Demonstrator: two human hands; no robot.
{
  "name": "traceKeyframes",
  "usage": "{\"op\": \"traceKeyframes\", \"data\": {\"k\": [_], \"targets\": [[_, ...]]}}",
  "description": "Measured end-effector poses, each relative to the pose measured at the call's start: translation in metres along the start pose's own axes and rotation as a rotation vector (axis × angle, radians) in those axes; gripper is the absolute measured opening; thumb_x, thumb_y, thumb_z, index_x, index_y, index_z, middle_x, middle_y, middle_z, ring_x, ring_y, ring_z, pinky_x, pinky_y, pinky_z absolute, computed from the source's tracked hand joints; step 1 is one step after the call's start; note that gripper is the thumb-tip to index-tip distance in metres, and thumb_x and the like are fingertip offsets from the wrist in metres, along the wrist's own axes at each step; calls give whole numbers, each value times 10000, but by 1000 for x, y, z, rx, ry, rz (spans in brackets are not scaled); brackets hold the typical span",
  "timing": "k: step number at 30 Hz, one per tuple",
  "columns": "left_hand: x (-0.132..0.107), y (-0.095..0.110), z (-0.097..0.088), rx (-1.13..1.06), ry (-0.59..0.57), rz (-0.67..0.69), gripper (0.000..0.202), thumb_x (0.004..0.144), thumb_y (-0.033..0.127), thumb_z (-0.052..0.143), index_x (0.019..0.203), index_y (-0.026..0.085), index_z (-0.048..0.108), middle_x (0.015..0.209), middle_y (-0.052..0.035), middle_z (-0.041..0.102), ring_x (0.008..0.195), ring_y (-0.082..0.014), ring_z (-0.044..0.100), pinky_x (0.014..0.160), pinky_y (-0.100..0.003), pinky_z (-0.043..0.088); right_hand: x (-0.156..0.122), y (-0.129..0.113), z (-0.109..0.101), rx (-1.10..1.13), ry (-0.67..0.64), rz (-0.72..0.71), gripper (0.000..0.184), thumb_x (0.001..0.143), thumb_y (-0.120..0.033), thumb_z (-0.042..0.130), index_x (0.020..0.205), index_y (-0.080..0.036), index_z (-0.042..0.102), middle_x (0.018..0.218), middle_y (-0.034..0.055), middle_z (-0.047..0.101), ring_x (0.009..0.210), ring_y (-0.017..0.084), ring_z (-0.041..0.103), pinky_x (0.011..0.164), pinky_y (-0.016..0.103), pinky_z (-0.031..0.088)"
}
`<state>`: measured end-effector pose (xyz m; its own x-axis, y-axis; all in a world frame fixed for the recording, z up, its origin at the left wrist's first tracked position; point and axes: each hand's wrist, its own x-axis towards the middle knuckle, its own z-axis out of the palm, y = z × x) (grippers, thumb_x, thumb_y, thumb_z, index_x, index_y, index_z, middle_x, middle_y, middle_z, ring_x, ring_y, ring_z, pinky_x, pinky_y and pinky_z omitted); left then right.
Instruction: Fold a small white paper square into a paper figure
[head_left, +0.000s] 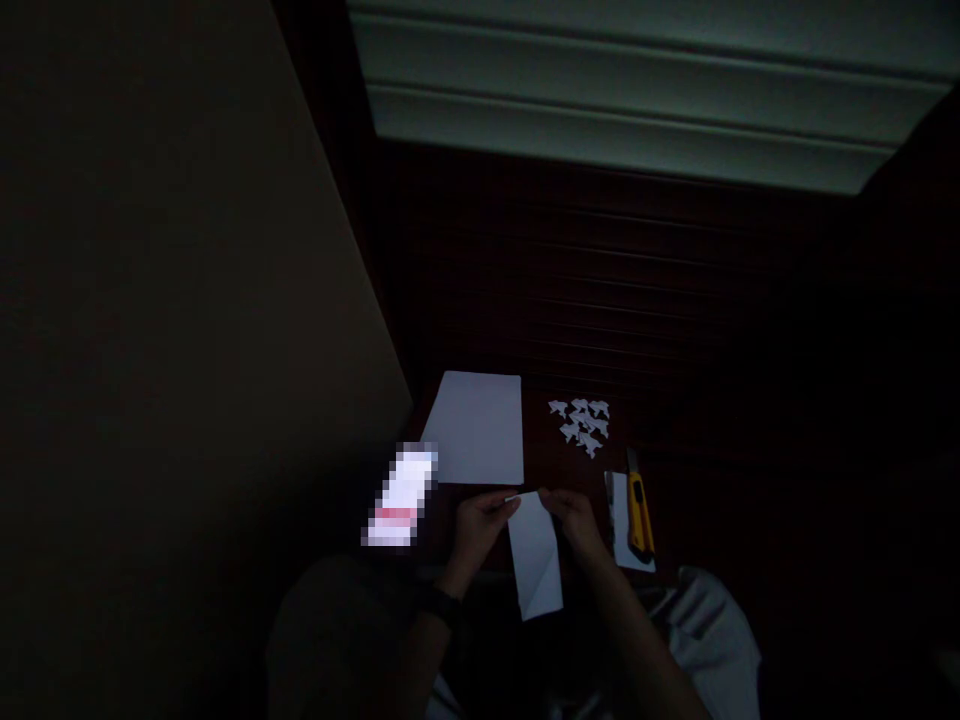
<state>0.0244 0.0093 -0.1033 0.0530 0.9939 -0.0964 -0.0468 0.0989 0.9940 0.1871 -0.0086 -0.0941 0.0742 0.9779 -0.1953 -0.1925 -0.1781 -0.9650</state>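
Observation:
In the dim light, a narrow folded strip of white paper [535, 556] hangs toward me with a fold at its lower end. My left hand [480, 525] pinches its top left corner, and my right hand [576, 520] pinches its top right corner. Both hands are closed on the paper just above the dark wooden table [547, 465]. A dark watch sits on my left wrist.
A flat white sheet [478, 427] lies just beyond my hands. Several small white paper cut-outs [580, 424] cluster to its right. A yellow utility knife [639, 512] rests on a paper strip [619, 520] at right. A bright blurred rectangle [401, 497] lies at left.

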Motion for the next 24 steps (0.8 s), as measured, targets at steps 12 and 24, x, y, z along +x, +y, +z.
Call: {"op": "traceKeyframes", "data": {"k": [12, 24], "targets": [[0, 1, 1, -57, -21, 19, 363, 593, 307, 703, 912, 135, 674, 694, -41, 673, 632, -155, 612, 577, -220, 477, 2, 5, -3, -76, 25, -22, 406, 694, -516, 570, 604, -121, 596, 557, 10, 554, 485, 107, 428, 455, 210, 289], [0, 0, 0, -103, -68, -27, 382, 615, 334, 687, 934, 124, 666, 779, -75, 692, 680, -187, 634, 595, -254, 508, 4, 8, -5, -104, -7, -31, 412, 715, -516, 550, 607, -120, 582, 556, -1, 543, 488, 102, 423, 463, 213, 290]]}}
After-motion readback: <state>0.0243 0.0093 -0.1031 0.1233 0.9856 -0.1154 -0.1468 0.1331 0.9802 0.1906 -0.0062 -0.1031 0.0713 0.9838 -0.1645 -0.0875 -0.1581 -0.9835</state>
